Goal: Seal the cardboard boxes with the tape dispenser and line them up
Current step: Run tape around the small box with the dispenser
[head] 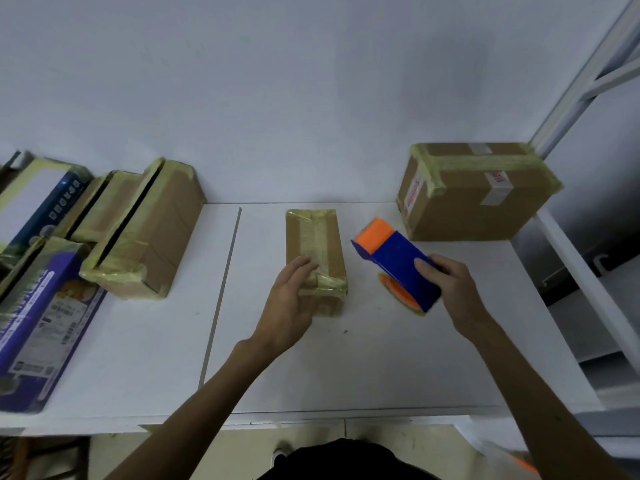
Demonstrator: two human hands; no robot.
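A small cardboard box (329,237) lies in the middle of the white table (346,368), with a strip of yellowish tape along its top. My left hand (289,299) rests on its near left end, fingers fairly straight over the tape. Just right of it, my right hand (453,289) grips a blue and orange tape dispenser (398,261), which is tilted with its tape roll down near the table. A larger taped cardboard box (474,192) stands at the back right.
On the left, a taped cardboard box (149,233) with a dark open slot stands beside another brown box (100,206) and several printed blue and purple cartons (41,317). A seam (221,292) splits the table. A metal shelf frame (588,84) rises at the right edge.
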